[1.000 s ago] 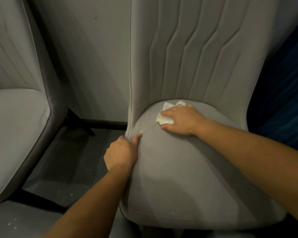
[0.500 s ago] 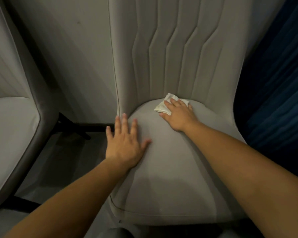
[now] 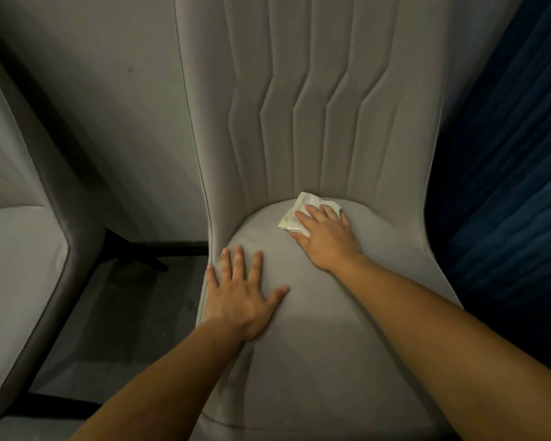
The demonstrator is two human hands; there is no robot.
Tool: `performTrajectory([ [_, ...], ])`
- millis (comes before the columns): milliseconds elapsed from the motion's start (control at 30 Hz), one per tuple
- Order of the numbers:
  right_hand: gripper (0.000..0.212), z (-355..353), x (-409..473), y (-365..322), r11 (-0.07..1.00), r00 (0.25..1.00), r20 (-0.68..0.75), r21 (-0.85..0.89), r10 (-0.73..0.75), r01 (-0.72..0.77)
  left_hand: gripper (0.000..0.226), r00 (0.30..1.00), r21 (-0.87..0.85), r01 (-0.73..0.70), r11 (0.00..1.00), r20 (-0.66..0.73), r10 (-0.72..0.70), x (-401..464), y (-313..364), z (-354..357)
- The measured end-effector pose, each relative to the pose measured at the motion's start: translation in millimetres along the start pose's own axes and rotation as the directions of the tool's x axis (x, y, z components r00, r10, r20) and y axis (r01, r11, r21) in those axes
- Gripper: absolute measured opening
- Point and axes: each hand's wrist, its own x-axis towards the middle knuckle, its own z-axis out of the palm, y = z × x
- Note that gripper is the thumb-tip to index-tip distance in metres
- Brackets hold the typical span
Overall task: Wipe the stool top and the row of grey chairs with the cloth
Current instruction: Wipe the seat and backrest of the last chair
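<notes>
Your left hand (image 3: pixel 240 297) now lies flat, fingers spread, on the near-left part of the grey upholstered chair seat (image 3: pixel 315 361); a sec ago it gripped the seat's edge w/ curled fingers. That likely means you're bracing the chair. Farther back, your right hand (image 3: pixel 326 235) presses the small crumpled white cloth (image 3: pixel 295 218) w/ straight fingers at the seat's rear, where it meets the ribbed backrest (image 3: pixel 315 106). The cloth has slid slightly right.

We see a crumpled white cloth (image 3: pixel 295 214) lying at the back of the seat of a grey chair (image 3: pixel 315 329) with a channel-stitched backrest, while a second grey chair (image 3: pixel 16 265) stands apart at its left.
</notes>
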Motion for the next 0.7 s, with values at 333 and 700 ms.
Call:
performTrajectory([
  [333,0.064,2,8,3,0.999,0.995,0.095,0.029,0.013,-0.016,0.091,1.0,-0.031,0.0,1.0,0.017,0.001,5,-2,3],
  [700,0.052,-40,-42,-33,0.997,0.926,0.369,-0.015,0.077,-0.076,0.104,0.917,0.023,0.014,1.0,0.398,-0.022,6,-11,-29],
])
